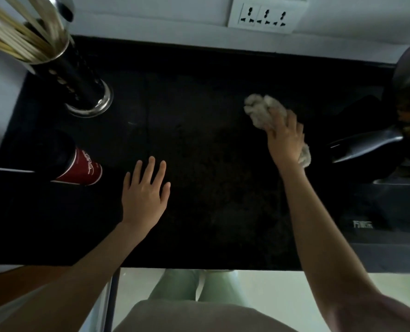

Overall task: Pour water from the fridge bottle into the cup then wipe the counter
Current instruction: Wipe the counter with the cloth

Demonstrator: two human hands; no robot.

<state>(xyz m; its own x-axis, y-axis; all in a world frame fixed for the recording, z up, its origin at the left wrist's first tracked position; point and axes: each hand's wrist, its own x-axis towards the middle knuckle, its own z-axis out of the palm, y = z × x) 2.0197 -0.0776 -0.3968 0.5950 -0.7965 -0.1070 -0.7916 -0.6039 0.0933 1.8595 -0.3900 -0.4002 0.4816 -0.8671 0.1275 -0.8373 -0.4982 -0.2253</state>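
A: Counter [199, 92], black stone. Where's the wiping?
B: At two o'clock; the right hand [286, 140] grips a crumpled beige cloth [261, 109] there. The left hand [145, 188] rests flat, fingers straight.
A: And the pouring?
B: Seemingly finished; a red cup [79, 167] stands at nine o'clock.

There is a single view, from a wide-angle camera on the person's head, looking steeply down onto the dark stone counter [199, 152] from close above. It faces the white wall with its three-socket outlet plate [266, 16], and both forearms reach in from the bottom edge.
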